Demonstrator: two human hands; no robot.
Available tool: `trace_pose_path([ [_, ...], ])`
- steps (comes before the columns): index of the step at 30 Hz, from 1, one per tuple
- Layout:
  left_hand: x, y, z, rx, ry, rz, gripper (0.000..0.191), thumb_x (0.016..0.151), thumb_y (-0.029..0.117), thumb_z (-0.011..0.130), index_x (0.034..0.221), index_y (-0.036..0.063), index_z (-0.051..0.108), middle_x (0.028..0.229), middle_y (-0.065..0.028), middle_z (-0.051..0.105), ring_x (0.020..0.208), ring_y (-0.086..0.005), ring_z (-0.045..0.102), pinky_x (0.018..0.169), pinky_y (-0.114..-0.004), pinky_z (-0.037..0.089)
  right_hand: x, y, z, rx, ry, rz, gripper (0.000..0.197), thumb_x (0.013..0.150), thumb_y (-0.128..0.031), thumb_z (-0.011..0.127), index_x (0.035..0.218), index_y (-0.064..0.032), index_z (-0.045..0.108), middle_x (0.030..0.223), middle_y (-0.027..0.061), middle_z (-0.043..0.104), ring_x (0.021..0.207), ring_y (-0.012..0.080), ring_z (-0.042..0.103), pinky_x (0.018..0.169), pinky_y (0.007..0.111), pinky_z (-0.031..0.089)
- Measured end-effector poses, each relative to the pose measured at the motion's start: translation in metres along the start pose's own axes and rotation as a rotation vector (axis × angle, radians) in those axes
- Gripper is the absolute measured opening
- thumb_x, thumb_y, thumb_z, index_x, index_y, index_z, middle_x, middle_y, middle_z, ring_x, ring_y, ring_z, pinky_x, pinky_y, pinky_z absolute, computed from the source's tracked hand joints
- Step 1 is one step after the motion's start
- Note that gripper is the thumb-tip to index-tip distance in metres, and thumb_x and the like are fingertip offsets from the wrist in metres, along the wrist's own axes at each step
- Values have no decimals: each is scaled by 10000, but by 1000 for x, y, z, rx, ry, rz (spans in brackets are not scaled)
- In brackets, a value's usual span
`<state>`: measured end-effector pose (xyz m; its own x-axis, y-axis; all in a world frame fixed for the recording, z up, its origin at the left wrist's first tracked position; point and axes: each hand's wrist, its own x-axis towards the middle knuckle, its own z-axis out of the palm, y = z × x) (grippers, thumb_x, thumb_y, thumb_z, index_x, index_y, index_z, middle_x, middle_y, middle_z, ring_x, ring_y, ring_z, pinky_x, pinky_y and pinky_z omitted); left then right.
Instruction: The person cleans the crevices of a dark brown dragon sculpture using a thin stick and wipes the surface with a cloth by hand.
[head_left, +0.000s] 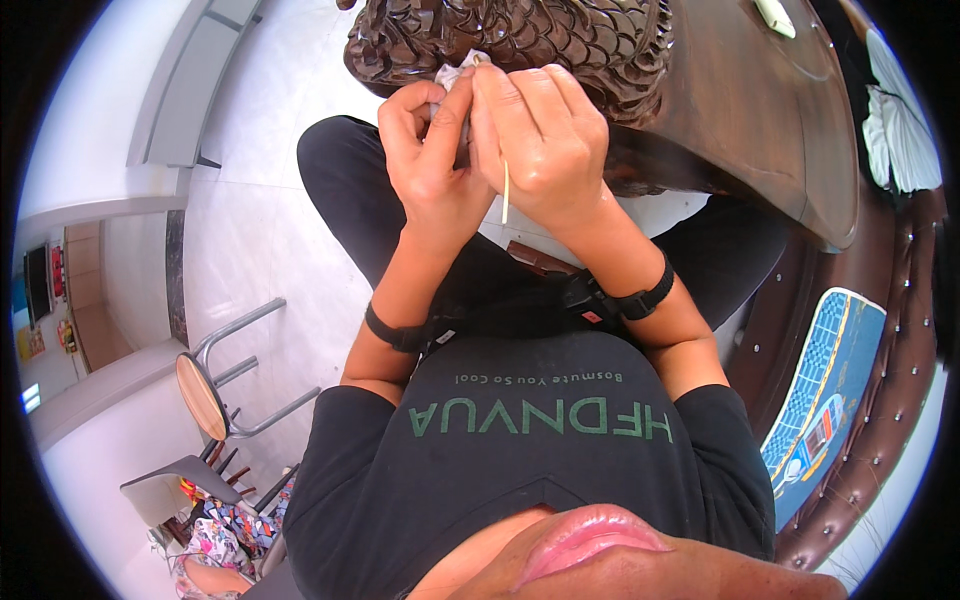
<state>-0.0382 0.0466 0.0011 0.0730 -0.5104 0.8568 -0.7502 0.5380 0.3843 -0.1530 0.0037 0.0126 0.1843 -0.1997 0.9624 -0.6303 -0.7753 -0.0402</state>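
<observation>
My left hand (435, 161) pinches a crumpled whitish cloth or tissue (450, 76) between thumb and fingers. Close against it, my right hand (544, 142) is closed around a thin pale-yellow stick (505, 196). The stick's lower end sticks out below the palm. At the fingertips, a small yellowish tip (478, 61) meets the cloth, but whether it belongs to the stick is hidden by the fingers. Both hands are together in front of a dark carved wooden table part (525, 37) with a scale pattern.
The polished wooden tabletop (750, 127) extends right, with a pale object (774, 18) on it. A brown tufted sofa (904, 360) bears a blue mat (832, 397). Left are a round-seated stool (202, 397), a grey chair (176, 480) and part of another person (214, 574).
</observation>
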Motion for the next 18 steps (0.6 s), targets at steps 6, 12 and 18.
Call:
trace_pose_path([
  [6,2,2,6,-22,-10,7,450,728,-87,794,1170,-38,727,1099,-126,524,737,-168,549,622,-261,471,6,6,-3,14,16,9,309,662,-48,693,950,65,712,760,104,584,695,258,606,546,309,521],
  [12,6,9,8,-19,1,-10,450,732,-82,796,1174,-36,726,1092,-127,519,713,-167,544,611,-266,474,10,4,-14,31,-54,127,233,731,55,750,960,34,713,819,122,656,694,293,639,653,362,550],
  [18,6,13,11,-19,-40,6,509,709,-130,749,1205,-17,720,1091,-128,513,729,-171,539,617,-268,472,12,12,-16,29,6,163,232,731,71,763,950,6,726,818,114,666,706,296,644,658,367,553],
])
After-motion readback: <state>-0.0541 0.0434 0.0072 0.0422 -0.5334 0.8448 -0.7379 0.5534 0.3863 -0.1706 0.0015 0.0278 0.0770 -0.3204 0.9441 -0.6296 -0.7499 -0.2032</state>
